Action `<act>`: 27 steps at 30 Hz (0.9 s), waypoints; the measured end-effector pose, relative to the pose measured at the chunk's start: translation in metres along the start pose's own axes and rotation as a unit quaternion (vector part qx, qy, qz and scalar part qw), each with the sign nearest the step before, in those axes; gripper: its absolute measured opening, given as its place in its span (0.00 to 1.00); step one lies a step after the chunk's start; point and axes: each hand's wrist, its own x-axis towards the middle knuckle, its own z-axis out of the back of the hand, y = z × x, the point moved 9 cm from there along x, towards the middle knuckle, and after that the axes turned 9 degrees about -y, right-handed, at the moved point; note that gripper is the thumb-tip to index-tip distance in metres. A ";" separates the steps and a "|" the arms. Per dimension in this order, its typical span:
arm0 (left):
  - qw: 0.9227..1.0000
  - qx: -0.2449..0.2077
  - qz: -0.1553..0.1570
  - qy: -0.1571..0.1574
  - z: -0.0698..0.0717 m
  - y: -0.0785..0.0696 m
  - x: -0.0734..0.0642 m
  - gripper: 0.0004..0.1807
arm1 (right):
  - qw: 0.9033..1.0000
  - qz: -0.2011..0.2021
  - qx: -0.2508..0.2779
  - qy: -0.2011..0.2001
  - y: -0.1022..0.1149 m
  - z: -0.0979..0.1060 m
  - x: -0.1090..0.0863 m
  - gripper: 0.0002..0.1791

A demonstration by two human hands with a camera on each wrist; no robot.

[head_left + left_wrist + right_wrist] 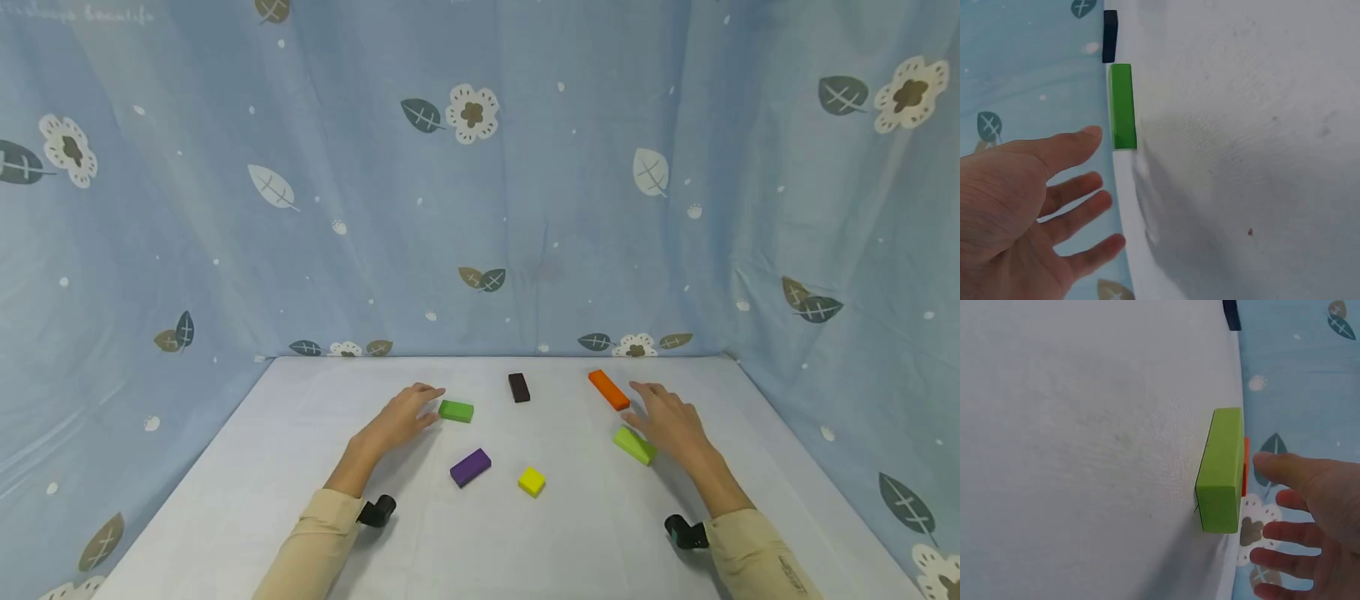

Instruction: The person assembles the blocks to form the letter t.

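My left hand [402, 418] is over the table's left side, its spread fingers holding nothing. Just beyond its fingertips lies a green block [456, 411], which the left wrist view shows past the thumb. On the other side my right hand [669, 423] hovers with fingers apart and grips nothing. Beside its thumb are a lime green block [634, 446], nearer me, and a long orange block [609, 390], farther back. In the right wrist view the lime block [1221, 469] partly hides the orange one [1246, 465].
Between the hands lie a purple block [471, 467], a small yellow block [532, 482] and a dark brown block [519, 387] toward the back. A white cloth covers the table [480, 550]. Blue patterned curtain [525, 208] hangs along the back and both sides.
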 end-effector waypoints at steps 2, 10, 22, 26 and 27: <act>1.000 -0.005 -0.004 0.003 -0.001 0.002 0.003 0.25 | 1.000 -0.001 0.001 -0.003 0.000 0.000 0.004 0.33; 1.000 -0.010 -0.013 0.000 -0.007 0.005 0.011 0.22 | 1.000 0.025 0.005 -0.013 -0.004 -0.001 0.020 0.29; 1.000 -0.024 -0.010 0.011 -0.020 0.003 0.012 0.20 | 0.997 0.051 0.032 0.057 -0.007 -0.015 0.037 0.33; 0.999 -0.031 -0.003 0.015 -0.019 0.002 0.014 0.20 | 0.994 0.077 0.034 0.062 -0.002 -0.012 0.043 0.35; 0.999 -0.030 -0.004 0.015 -0.018 0.001 0.014 0.20 | 0.994 0.081 0.035 0.065 -0.001 -0.011 0.045 0.35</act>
